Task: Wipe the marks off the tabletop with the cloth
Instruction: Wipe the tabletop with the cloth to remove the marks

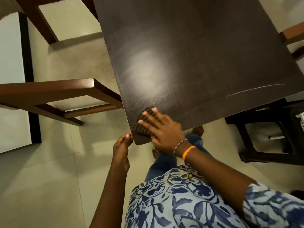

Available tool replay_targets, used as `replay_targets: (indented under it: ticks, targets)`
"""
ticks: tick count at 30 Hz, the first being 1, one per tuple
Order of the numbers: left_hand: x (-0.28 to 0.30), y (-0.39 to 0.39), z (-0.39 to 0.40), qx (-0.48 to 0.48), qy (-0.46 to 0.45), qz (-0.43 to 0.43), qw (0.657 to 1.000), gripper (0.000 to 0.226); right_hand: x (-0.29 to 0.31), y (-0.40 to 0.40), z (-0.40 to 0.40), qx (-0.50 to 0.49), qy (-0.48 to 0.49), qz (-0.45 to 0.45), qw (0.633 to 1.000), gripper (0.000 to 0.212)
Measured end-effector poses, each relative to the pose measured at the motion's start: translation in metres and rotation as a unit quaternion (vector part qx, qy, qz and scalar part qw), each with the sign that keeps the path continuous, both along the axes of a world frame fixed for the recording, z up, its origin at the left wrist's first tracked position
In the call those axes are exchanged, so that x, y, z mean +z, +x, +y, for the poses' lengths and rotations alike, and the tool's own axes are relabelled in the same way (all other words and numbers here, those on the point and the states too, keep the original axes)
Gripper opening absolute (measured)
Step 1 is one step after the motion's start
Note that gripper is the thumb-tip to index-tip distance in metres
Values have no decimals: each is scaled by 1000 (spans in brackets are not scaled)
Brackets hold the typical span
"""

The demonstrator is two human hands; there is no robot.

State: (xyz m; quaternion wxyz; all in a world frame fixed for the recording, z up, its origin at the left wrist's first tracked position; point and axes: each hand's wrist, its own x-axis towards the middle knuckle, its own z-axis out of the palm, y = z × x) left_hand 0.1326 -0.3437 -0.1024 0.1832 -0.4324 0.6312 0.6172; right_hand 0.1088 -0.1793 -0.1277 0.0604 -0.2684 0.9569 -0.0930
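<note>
A dark brown tabletop [197, 51] fills the upper middle, with a pale glare patch and a thin light streak mark [253, 90] near its right edge. At the near corner lies a dark checked cloth [142, 125]. My right hand [162, 129] presses flat on it, fingers straight and spread; most of the cloth is hidden under the palm. My left hand [122, 146] is just off the table's near corner, fingertips touching the corner edge, holding nothing that I can see.
A brown wooden chair [54, 97] stands to the left of the table and another chair [39, 22] at the upper left. A dark stool [266, 135] stands at the right under the table edge. The floor is pale tile.
</note>
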Motion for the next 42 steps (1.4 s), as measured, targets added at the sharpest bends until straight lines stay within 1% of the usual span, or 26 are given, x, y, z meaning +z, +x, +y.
replay_targets:
  ticks: [3,6,8,10,11,12,13,16,18,20,22,24,25,28,31,33,35,36,38,40,42]
  targets:
    - [-2,3,-2,-29,-20,3,999,29,-2,-10,70,-111,31,19,993,66]
    - [-3,6,-3,-54,-21,-5,998,30,5,-17,125,-231,36,-16,972,66]
    - [-3,4,-6,-56,-22,-9,998,30,9,-16,128,-294,36,-28,955,67]
    - [-3,1,-8,-62,-20,-15,998,26,10,-15,104,-357,35,-25,933,67]
    - [-3,-1,-10,-65,-16,-24,997,22,10,-14,86,-367,36,-21,929,66]
    - [-3,-2,-11,-69,-9,-35,997,19,9,-12,65,-353,37,-15,935,66]
    - [-3,-4,-13,-76,-1,-45,996,16,8,-8,41,-316,31,-11,948,66]
    - [-8,-7,-19,-86,21,-66,994,9,2,11,-39,-150,-7,-7,989,70]
    - [-13,-6,-20,-32,49,-71,996,15,1,18,-75,-48,-6,-26,999,68]
    - [-16,-5,-19,33,74,-69,994,28,0,13,-80,26,12,-20,999,64]
    - [-16,-6,-19,51,73,-61,994,32,0,0,-62,61,18,-5,998,64]
    - [-9,-13,-16,31,68,-34,997,26,-4,-16,-32,46,4,14,999,65]
    - [-5,-18,-15,12,62,-14,998,25,-5,-26,-14,18,-1,20,1000,66]
    - [-1,-34,-14,-30,25,28,999,21,-4,-65,57,-125,11,32,992,67]
    - [-4,-45,-19,-62,-9,26,998,22,6,-95,119,-258,29,-3,966,68]
    - [-4,-50,-21,-80,-15,21,996,27,8,-101,124,-333,29,-5,943,64]
    - [-5,-53,-23,-88,-19,17,996,29,7,-102,100,-369,28,4,929,63]
    - [-5,-54,-24,-89,-20,14,996,29,7,-101,81,-362,27,7,932,64]
    - [-4,-55,-24,-87,-18,9,996,29,4,-96,36,-303,13,0,953,66]
    - [-2,-55,-24,-81,-14,9,997,29,1,-88,-15,-214,-24,-9,977,66]
    - [-2,-53,-23,-74,-15,20,997,27,-2,-82,-57,-116,-47,-6,992,64]
